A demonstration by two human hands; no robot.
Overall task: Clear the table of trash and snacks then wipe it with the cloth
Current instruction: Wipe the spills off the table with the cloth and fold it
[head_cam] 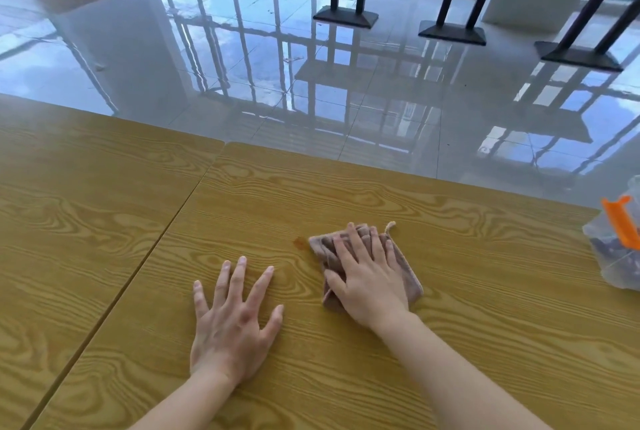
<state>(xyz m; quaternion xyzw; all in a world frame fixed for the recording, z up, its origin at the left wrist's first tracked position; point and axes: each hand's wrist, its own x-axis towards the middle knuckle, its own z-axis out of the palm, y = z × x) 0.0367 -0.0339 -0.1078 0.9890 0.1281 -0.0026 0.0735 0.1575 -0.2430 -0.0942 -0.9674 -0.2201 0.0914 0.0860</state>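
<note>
A folded pinkish-brown cloth (408,277) lies on the wood-grain table (485,291), right of centre. My right hand (367,277) presses flat on top of it, fingers spread over the fabric. Just left of the cloth's far corner sits a small orange-brown stain (298,242). My left hand (235,318) rests palm down on the bare tabletop beside it, fingers apart, holding nothing. At the right edge stands a clear plastic bag (620,249) with dark contents and an orange clip.
A second wood-grain table (79,221) abuts on the left, with a dark seam between the two. Beyond the far edge is glossy tiled floor (242,66). Black table pedestals (346,15) stand at the back right.
</note>
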